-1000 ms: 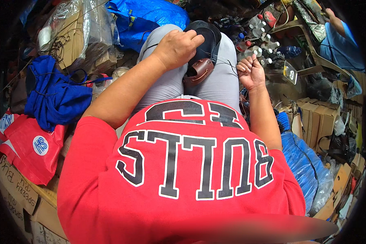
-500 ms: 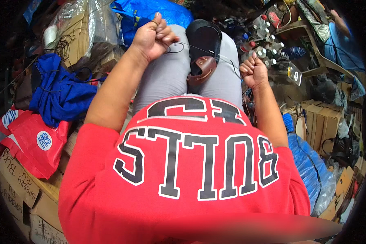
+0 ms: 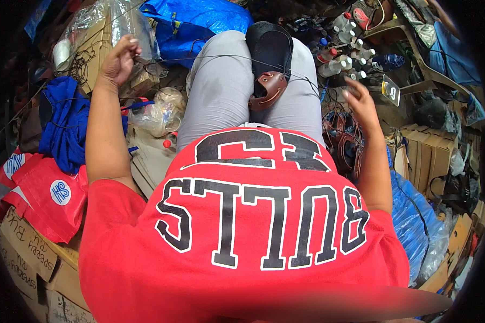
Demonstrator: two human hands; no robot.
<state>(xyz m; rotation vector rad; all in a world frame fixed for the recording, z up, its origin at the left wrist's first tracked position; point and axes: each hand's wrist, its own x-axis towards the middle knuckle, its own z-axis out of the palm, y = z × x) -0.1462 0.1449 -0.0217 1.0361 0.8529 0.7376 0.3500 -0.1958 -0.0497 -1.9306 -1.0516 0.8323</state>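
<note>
Working from the head view. The shoe (image 3: 269,49), black inside with brown leather at its near end, sits on the lap, wedged between the knees of the grey trousers (image 3: 216,89); I judge the thighs serve as a clamp, leaving both hands free. A dark thread (image 3: 221,56) crosses the shoe and spans the left thigh. The left hand (image 3: 121,62) is out wide, fingers curled and closed on the thread, presumably to keep that length drawn out straight. The right hand (image 3: 359,99) is near the right knee, fingers loosely bent; thread trails toward it, but at this blur I cannot tell whether it grips any.

Surroundings: bottles (image 3: 346,63) crowd just beyond the right hand, and brown leather pieces (image 3: 342,134) lie beside the right thigh. A blue bag (image 3: 191,29) is beyond the left knee. On the left I note a clear plastic bag (image 3: 164,114) beside the thigh, and a blue cloth (image 3: 64,126) near the forearm. In my judgement, the bottles and loose wrapping limit elbow room and could snag a long pull.
</note>
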